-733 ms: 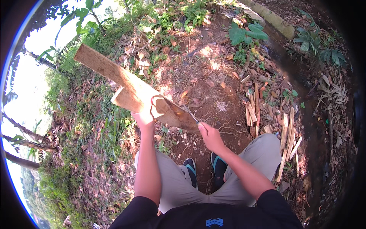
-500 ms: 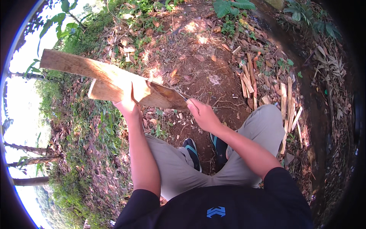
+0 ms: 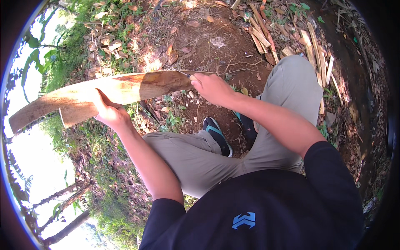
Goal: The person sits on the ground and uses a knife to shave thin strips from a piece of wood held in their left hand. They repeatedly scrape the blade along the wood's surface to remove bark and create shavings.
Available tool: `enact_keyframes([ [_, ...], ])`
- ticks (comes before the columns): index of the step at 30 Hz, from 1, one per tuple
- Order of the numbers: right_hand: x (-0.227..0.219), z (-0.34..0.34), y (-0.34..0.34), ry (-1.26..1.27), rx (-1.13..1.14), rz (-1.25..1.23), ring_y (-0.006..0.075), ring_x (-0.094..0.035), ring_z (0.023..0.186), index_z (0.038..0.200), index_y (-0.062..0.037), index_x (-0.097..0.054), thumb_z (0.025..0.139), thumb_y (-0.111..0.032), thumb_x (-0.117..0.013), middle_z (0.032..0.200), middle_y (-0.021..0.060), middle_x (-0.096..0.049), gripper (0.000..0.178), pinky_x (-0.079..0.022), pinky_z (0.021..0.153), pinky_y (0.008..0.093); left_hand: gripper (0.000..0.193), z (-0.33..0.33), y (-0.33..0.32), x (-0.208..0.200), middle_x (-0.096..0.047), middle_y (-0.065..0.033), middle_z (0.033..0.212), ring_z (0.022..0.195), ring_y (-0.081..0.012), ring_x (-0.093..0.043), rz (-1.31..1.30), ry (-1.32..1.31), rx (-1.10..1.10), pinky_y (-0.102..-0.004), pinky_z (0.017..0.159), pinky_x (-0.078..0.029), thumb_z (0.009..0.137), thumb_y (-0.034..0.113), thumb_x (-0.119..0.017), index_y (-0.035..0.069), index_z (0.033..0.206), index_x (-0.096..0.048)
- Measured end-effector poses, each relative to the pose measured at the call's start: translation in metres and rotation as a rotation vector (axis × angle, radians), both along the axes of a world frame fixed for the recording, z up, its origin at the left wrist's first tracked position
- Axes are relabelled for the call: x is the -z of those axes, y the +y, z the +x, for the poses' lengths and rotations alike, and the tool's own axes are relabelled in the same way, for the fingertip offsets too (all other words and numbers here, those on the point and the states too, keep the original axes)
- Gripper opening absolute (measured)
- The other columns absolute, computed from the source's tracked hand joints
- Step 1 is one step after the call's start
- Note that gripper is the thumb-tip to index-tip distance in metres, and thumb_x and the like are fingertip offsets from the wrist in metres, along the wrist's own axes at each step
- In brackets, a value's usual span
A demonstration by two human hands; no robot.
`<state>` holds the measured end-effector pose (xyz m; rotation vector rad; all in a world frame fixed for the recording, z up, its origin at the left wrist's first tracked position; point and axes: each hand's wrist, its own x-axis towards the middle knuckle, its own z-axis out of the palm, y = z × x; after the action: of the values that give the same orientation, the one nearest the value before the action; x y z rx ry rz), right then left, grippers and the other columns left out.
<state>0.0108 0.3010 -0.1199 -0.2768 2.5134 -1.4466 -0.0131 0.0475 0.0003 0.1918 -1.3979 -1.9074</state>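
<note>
Here, the left hand (image 3: 112, 115) clasps the board (image 3: 127, 88) near mid-length; the right hand (image 3: 213, 88) grips a thin tool (image 3: 183, 73) at the board's right end.

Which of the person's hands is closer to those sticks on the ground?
Right. In view, the right hand is below and left of the sticks, by the board's right end; the left hand, gripping the board's lower edge, is farther left.
</note>
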Motion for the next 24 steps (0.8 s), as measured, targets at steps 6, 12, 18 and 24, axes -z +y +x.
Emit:
enact_keyframes([
  [6,0.004,0.001,-0.004,0.088,0.019,-0.056,0.042,-0.062,0.086,0.114,-0.0027,-0.053,0.098,-0.028,-0.041,0.088,0.0211,-0.064,0.032,-0.048,0.078,0.0504,0.041,-0.002,0.003,0.001,-0.058,-0.0075,0.123,0.109,-0.016,-0.058,-0.032,0.055,0.021,-0.032,0.096,-0.049,0.091,0.009,-0.063,0.001,0.129,-0.049],
  [12,-0.01,0.002,-0.002,-0.016,0.01,0.075,0.0436,-0.062,0.086,0.109,-0.0042,-0.053,0.101,-0.033,-0.034,0.088,0.0228,-0.064,0.035,-0.045,0.075,0.0542,0.043,0.001,0.006,-0.004,-0.058,-0.0086,0.122,0.108,-0.0162,-0.058,0.003,0.089,0.088,-0.0308,0.097,-0.049,0.09,0.006,-0.064,0.001,0.13,-0.049],
  [18,0.017,-0.004,0.0,-0.185,0.052,0.082,0.0442,-0.06,0.084,0.104,-0.0022,-0.053,0.102,-0.035,-0.034,0.084,0.0239,-0.062,0.038,-0.044,0.075,0.0518,0.045,-0.002,-0.002,0.003,-0.056,-0.0095,0.124,0.11,-0.0164,-0.057,-0.056,0.099,0.054,-0.0307,0.099,-0.048,0.09,0.003,-0.063,0.0,0.131,-0.047],
  [24,0.019,-0.001,-0.009,-0.037,0.011,0.007,0.0442,-0.06,0.082,0.107,-0.0021,-0.049,0.101,-0.034,-0.035,0.08,0.0233,-0.062,0.035,-0.043,0.073,0.0528,0.045,0.001,-0.005,0.003,-0.056,-0.0093,0.124,0.11,-0.0168,-0.056,-0.063,0.108,0.081,-0.0319,0.1,-0.047,0.089,0.003,-0.063,0.001,0.131,-0.047],
])
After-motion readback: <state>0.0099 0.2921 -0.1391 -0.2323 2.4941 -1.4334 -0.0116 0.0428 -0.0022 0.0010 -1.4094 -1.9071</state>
